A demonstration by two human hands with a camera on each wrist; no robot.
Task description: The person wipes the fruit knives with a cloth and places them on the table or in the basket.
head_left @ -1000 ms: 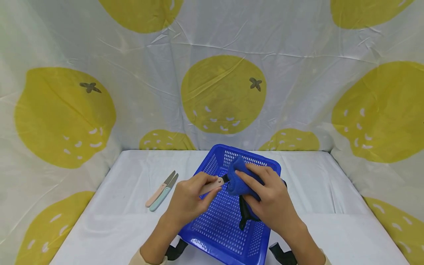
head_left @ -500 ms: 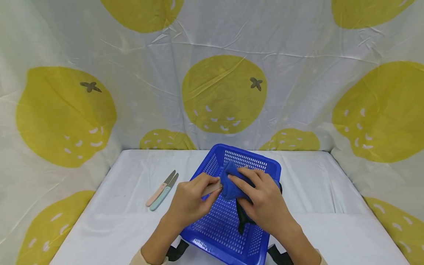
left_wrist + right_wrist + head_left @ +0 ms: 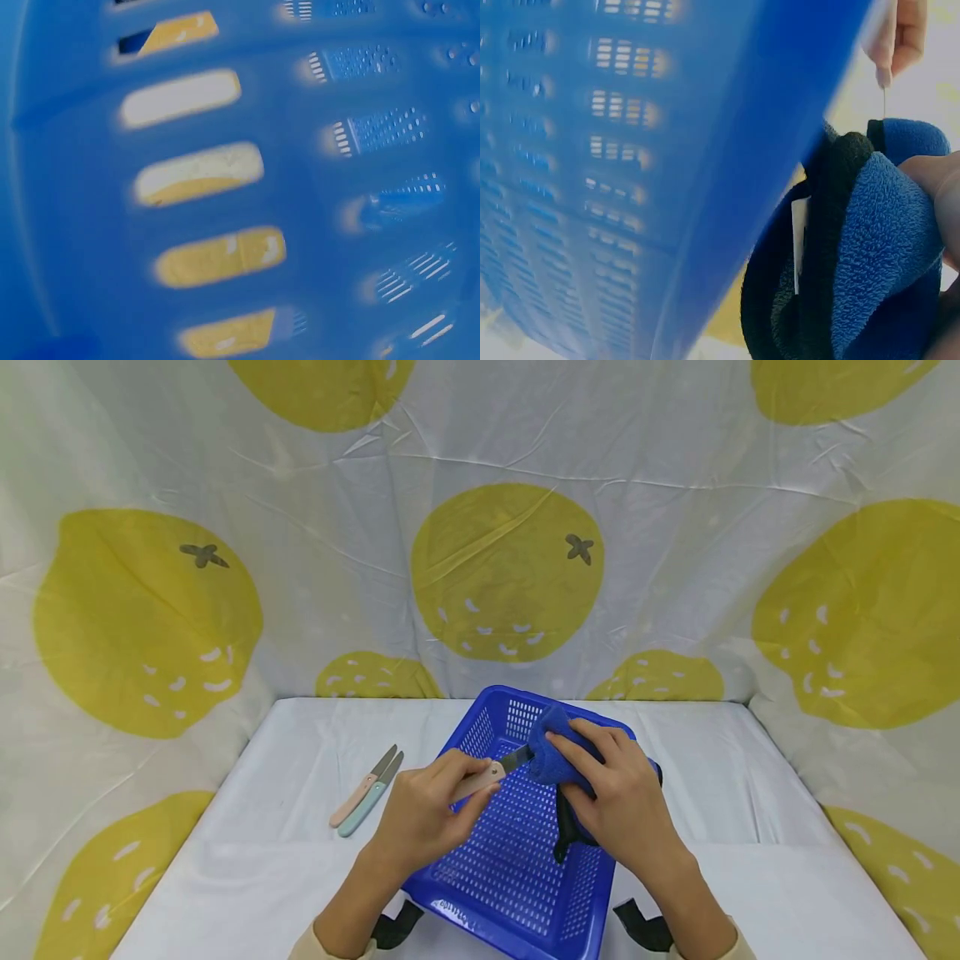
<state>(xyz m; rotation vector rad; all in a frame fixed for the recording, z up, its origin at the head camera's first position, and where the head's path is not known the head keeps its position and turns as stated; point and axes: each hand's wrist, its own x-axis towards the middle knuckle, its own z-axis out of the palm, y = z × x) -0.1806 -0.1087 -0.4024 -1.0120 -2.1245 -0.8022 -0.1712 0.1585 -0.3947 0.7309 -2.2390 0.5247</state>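
In the head view my left hand (image 3: 435,806) pinches the pale handle of a knife (image 3: 478,782) between thumb and fingers, blade pointing right. My right hand (image 3: 615,793) grips a folded blue towel (image 3: 551,764) wrapped round the blade's outer part. The blade near the handle shows bare; its tip is hidden in the towel. A dark-edged part of the towel hangs below that hand. Both hands are above a blue perforated basket (image 3: 517,881). In the right wrist view the towel (image 3: 885,225) shows its black border, a white tag and the thin blade entering it.
Two more knives, one with a pink handle (image 3: 352,802) and one with a mint handle (image 3: 362,810), lie side by side on the white table left of the basket. The basket's wall (image 3: 300,187) fills the left wrist view. A lemon-print curtain (image 3: 660,568) hangs behind.
My right hand slid the towel left up to the knife's handle, covering the blade, then back right, baring the blade near the handle. My left hand has stayed nearly still.
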